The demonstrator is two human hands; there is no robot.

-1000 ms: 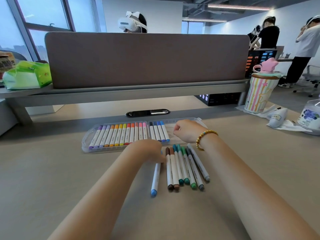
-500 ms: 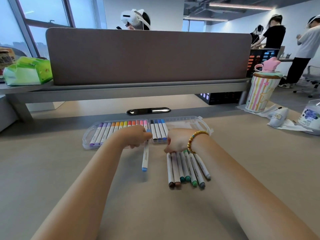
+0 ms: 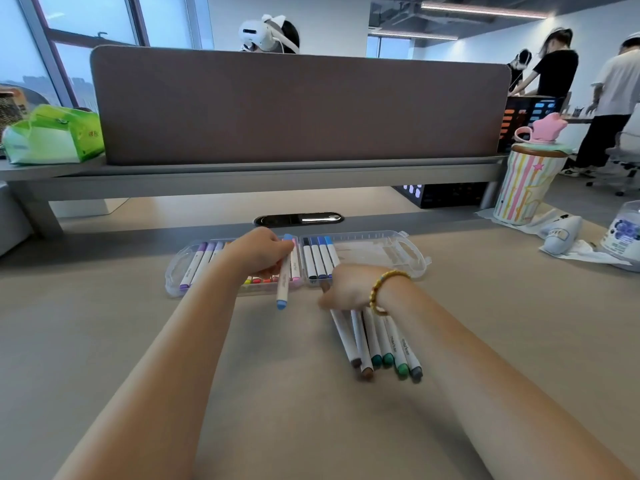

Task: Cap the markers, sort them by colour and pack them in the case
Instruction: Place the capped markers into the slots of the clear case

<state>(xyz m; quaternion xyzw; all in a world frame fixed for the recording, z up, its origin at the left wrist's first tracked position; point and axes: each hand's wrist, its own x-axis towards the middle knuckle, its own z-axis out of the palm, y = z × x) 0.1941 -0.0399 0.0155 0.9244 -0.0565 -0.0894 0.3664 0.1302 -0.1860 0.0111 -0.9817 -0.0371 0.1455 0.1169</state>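
Observation:
A clear plastic case (image 3: 382, 252) lies open on the desk, its left half full of purple to pink markers and its right half holding several dark and blue markers (image 3: 319, 258). My left hand (image 3: 258, 252) grips a light blue marker (image 3: 283, 277) above the case's middle. My right hand (image 3: 348, 287), wearing a yellow bead bracelet, rests curled on the top ends of several loose markers (image 3: 379, 342) with brown, green and grey caps, lying in front of the case. Whether its fingers grip any marker is hidden.
A grey divider panel (image 3: 298, 105) on a raised shelf stands behind the case. A striped cup with a pink lid (image 3: 526, 181) and a jar (image 3: 625, 233) sit at the right, a green tissue pack (image 3: 55, 133) at the left. People stand at the far right.
My left hand lifted the light blue marker off the desk and carried it up over the case. My right hand came back from the case onto the loose markers, which fanned slightly.

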